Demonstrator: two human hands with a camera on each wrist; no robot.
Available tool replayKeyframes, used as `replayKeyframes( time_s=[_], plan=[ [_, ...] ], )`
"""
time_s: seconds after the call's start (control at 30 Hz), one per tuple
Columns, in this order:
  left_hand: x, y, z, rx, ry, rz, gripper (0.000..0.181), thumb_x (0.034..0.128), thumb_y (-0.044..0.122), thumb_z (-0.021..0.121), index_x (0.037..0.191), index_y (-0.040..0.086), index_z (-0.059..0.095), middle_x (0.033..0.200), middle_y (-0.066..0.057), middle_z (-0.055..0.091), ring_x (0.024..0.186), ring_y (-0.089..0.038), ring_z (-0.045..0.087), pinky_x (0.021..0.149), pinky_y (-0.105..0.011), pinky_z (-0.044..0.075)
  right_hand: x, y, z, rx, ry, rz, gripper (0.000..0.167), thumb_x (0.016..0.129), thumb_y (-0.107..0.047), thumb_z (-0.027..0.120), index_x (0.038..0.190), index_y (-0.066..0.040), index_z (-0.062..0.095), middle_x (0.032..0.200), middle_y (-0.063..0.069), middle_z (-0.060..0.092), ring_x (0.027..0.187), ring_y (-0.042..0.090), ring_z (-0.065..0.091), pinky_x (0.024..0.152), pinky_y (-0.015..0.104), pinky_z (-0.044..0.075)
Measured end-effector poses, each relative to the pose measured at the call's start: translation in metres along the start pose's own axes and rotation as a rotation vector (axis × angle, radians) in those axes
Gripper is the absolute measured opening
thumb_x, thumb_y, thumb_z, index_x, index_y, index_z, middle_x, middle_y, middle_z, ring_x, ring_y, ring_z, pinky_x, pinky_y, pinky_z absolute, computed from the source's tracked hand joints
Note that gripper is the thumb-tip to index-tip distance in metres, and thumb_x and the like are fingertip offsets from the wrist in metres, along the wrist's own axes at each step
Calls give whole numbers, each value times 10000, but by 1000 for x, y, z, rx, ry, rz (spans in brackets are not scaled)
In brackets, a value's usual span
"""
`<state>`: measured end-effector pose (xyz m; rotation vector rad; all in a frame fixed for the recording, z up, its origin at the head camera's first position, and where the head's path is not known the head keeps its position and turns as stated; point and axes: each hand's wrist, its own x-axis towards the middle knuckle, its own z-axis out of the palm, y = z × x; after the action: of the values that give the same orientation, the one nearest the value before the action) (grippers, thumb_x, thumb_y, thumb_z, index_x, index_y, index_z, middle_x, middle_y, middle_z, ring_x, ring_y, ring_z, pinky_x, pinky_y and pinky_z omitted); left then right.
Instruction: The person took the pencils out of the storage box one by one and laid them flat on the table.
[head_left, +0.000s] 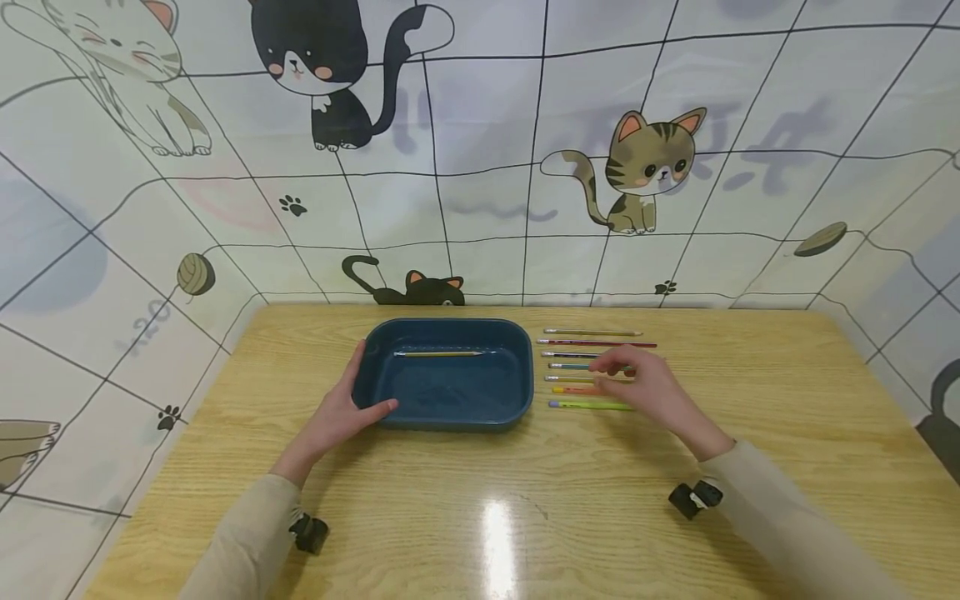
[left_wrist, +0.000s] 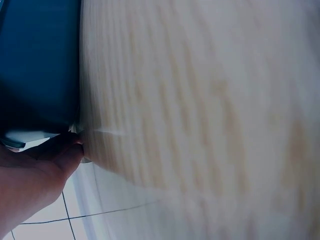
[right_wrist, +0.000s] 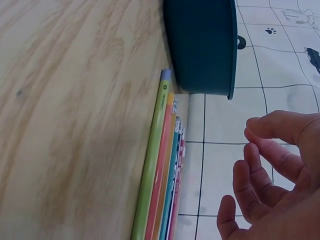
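A dark blue rectangular tray (head_left: 442,396) stands at the back middle of the wooden table. One pencil (head_left: 438,354) lies lengthwise inside it. My left hand (head_left: 347,414) holds the tray's left end, thumb over the near rim and fingers along the outer side. To the tray's right, several pencils lie in a row, among them a dark red pencil (head_left: 592,342) and a lime green pencil (right_wrist: 154,150). Above this row hovers my right hand (head_left: 641,387), its fingers loosely bent and nothing between them. In the right wrist view, the fingertips are apart from the pencils.
A cloth with cat drawings (head_left: 480,208) hangs behind the table and at both sides. Bare wooden tabletop (head_left: 420,508) spreads in front of the tray. Small black cameras (head_left: 309,533) are strapped at both wrists.
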<state>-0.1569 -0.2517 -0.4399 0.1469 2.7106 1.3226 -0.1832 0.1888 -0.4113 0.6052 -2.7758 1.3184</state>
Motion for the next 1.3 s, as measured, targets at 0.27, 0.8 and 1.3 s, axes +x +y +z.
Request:
replayKeyframes(
  time_s=[0.27,0.8,1.3],
  plan=[
    [0,1,-1,4,-4,0,1058,848,353,743,1565,232,-26,1596,-173,62,1422,-425,113,1091,-602,178,12,-16,7,28,-27,-14,147,883,-25,676,1026,-12,706,1015,78,677,914,244,578,787,426,452],
    [0,2,-1,33,-15,-7,1082,843,387,741,1563,190,-42,1588,-202,71,1404,-449,154,1081,-598,213,34,-41,35,62,-30,-107,164,846,-4,679,1005,-23,718,1017,72,667,873,216,574,802,432,477],
    [1,0,-1,28,-17,-11,1082,843,390,741,1563,191,-42,1593,-184,62,1412,-440,138,1082,-604,201,56,-66,64,43,-57,-145,135,865,-55,701,999,-38,710,985,67,629,881,244,568,788,472,477]
  ],
)
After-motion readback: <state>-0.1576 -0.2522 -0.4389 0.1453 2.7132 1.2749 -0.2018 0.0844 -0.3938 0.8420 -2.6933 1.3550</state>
